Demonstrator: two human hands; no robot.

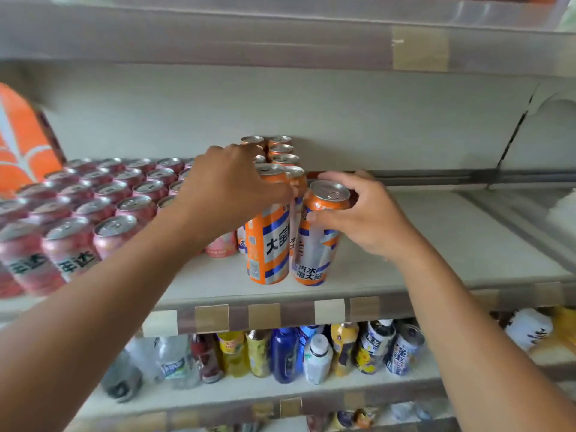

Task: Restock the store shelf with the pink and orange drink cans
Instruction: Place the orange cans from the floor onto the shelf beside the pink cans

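Several pink cans [96, 210] stand in rows on the left half of the white shelf [436, 244]. To their right, orange-and-white cans [280, 151] form two rows running to the back wall. My left hand [230, 185] grips the top of the front orange can [268, 244]. Just to the right, my right hand [361, 213] holds another orange can [318, 241] by its upper part, upright on the shelf and touching its neighbour. One pink can [221, 244] shows below my left wrist.
An orange-and-white carton [21, 141] stands at the shelf's far left. The shelf's right half is bare. A shelf above [280, 35] overhangs. The lower shelf holds several mixed bottles and cans [280, 353].
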